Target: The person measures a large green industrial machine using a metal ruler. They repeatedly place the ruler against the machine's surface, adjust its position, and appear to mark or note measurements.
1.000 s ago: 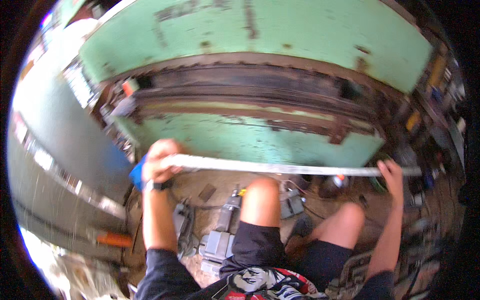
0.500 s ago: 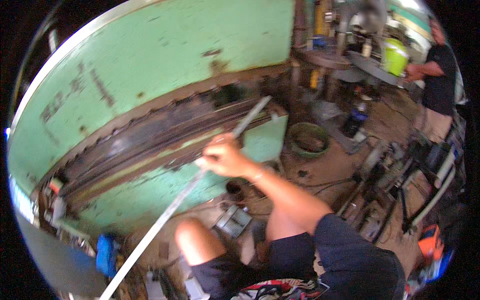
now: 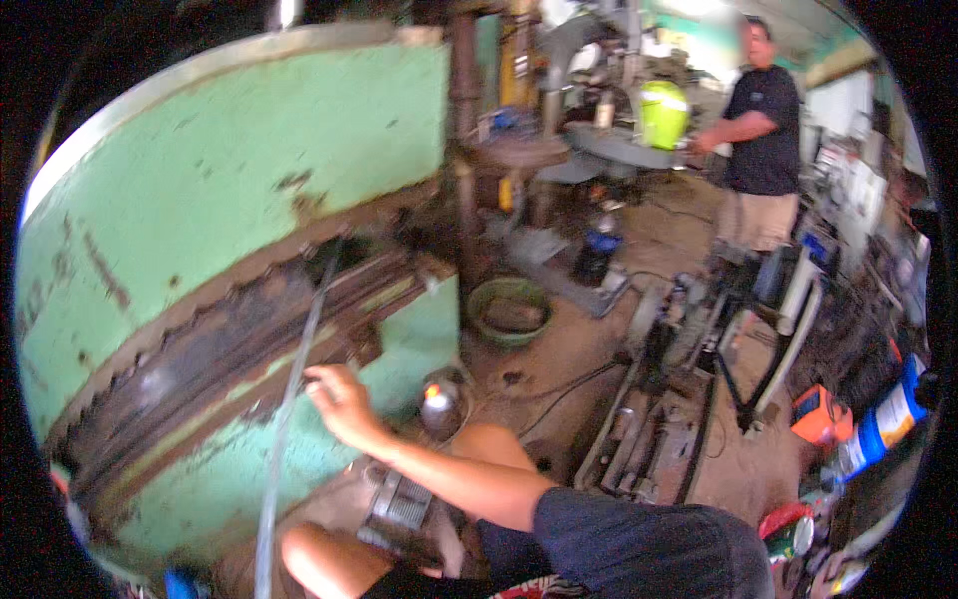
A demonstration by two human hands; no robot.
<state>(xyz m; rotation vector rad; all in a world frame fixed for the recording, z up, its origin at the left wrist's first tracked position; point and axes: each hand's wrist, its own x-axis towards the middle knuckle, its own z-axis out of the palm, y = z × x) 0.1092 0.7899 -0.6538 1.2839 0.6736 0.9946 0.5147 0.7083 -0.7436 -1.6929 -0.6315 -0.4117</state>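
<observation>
My right hand [image 3: 341, 404] reaches out from the dark sleeve, fingertips closed against the edge of a long, flat metal bar [image 3: 276, 469]. The bar stands steeply tilted, and its upper end leans into the gap of a big green machine [image 3: 230, 170] that looks like a press brake. Its lower end runs out of the picture at the bottom. Dark rails [image 3: 210, 374] cross the machine behind the bar. I cannot see my left hand. My bent knee [image 3: 329, 564] shows near the lower edge.
A grey ribbed metal box [image 3: 402, 502] lies by my leg. Beyond it are a round green basin [image 3: 477, 324] and a cable. Metal frames and rods [image 3: 639, 439] crowd the floor at right, with an orange box [image 3: 820, 414]. Another person [image 3: 763, 110] stands behind.
The view has swung right, so the machine sits further left. The bar is now steeper, its upper end in the machine's gap. My right hand's grip looks looser, at its fingertips.
</observation>
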